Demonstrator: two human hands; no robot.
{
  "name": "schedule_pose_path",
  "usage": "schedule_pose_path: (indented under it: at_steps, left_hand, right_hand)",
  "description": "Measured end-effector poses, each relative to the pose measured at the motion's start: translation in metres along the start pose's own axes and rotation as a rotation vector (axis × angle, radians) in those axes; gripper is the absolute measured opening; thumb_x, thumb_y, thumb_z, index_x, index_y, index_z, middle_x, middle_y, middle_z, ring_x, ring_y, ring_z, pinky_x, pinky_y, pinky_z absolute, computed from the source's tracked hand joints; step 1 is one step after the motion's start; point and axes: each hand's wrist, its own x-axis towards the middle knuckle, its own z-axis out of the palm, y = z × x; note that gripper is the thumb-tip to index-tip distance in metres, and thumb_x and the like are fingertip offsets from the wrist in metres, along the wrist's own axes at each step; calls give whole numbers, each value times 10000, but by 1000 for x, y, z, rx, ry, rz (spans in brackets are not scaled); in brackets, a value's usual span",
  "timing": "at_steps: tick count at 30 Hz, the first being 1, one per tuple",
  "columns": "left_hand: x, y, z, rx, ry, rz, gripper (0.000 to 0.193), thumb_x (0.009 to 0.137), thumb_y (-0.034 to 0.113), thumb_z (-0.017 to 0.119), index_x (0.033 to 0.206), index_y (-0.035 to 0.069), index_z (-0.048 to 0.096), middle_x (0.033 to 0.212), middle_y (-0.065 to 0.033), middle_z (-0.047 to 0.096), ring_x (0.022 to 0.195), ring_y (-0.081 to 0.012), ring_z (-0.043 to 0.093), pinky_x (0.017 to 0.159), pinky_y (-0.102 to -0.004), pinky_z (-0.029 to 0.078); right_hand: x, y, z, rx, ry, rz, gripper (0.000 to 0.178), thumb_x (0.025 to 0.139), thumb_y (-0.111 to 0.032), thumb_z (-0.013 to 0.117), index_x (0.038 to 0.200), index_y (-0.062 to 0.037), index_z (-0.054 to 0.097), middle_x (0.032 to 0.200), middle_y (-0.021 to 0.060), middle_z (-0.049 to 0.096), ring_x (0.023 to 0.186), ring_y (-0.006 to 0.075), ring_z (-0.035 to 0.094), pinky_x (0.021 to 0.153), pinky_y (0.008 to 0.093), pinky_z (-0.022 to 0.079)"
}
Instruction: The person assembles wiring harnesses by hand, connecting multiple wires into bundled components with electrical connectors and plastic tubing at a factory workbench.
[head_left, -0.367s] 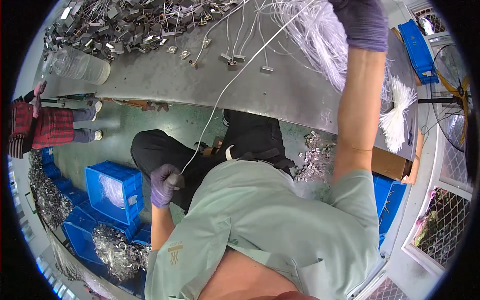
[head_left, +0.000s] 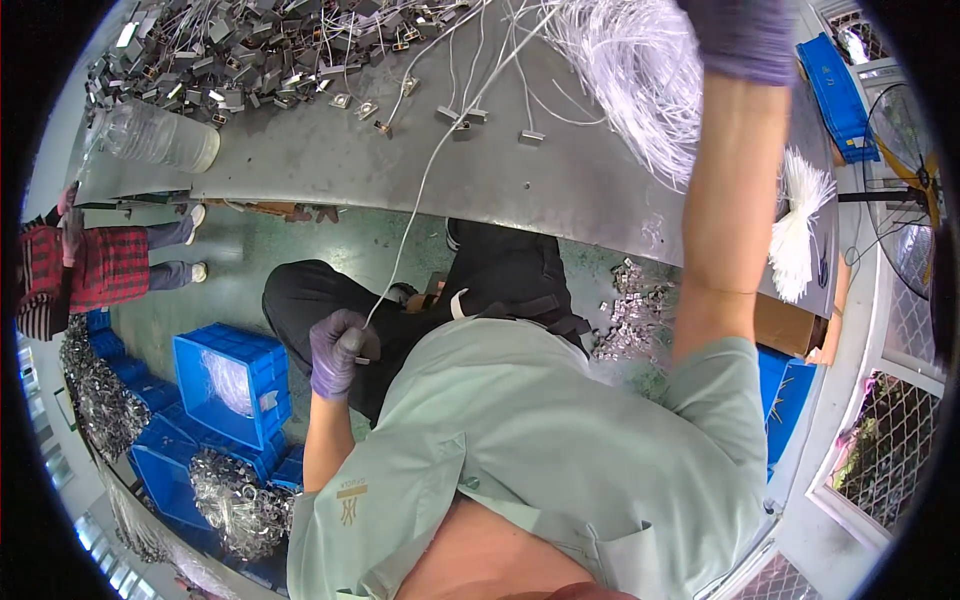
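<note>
My left hand point(head_left: 334, 358), in a purple-grey glove, is closed in front of my lap. It grips a small grey metal piece point(head_left: 369, 347), largely hidden by the fingers. From it a thin white cord point(head_left: 424, 180) runs up over the table edge to the top of the view. My right hand point(head_left: 742, 38), gloved alike, reaches over the far right of the table, beside a large bundle of clear white strands point(head_left: 640, 85). Its fingers are cut off by the upper edge, so what it holds is hidden.
Small metal parts with cords point(head_left: 250, 60) are heaped on the grey metal table point(head_left: 330, 165), beside a clear plastic jug point(head_left: 165, 137). Blue crates point(head_left: 232, 385) stand at left. A fan point(head_left: 905, 185) is at right. Another person point(head_left: 100, 262) stands far left.
My right hand has moved up and right, partly leaving the view. The left hand has risen slightly with the metal piece, and the cord now bends more and reaches the top farther left.
</note>
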Motion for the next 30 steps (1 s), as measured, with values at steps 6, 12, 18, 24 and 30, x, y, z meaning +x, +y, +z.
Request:
schedule_pose_path:
  at_steps: [6,12,18,24,30]
  left_hand:
    - [-7,-12,-5,24,50,-42,451,831,443,588,650,39,499,511,-49,490,434,-123,450,411,-247,341]
    - [6,-24,-5,407,253,-116,355,852,289,617,619,48,500,505,-24,488,433,-92,443,407,-253,330]
    - [20,-27,10,374,295,-99,350,844,303,638,637,47,521,498,-10,477,415,-88,439,401,-242,332]
    - [34,-4,28,169,179,-75,379,886,335,554,657,34,529,501,-19,488,420,-90,448,408,-231,341]
    - [49,19,32,157,197,-122,382,900,329,508,761,-20,576,517,-46,524,429,-103,477,424,-229,360]
  right_hand:
    - [-80,122,-22,-10,-8,603,400,810,-255,661,1065,32,549,888,150,639,758,236,658,570,293,535]
    - [-142,139,23,-129,-283,879,322,832,-276,648,939,23,597,701,85,622,525,126,568,458,221,439]
    - [-115,124,30,-321,-353,802,299,845,-273,625,922,14,596,676,71,602,531,133,578,485,238,462]
    - [-183,142,68,-26,-467,990,270,841,-247,622,927,8,600,692,79,608,556,109,570,522,243,466]
    - [-160,132,61,-57,-591,889,189,833,-179,606,876,4,587,660,57,585,507,100,541,481,232,437]
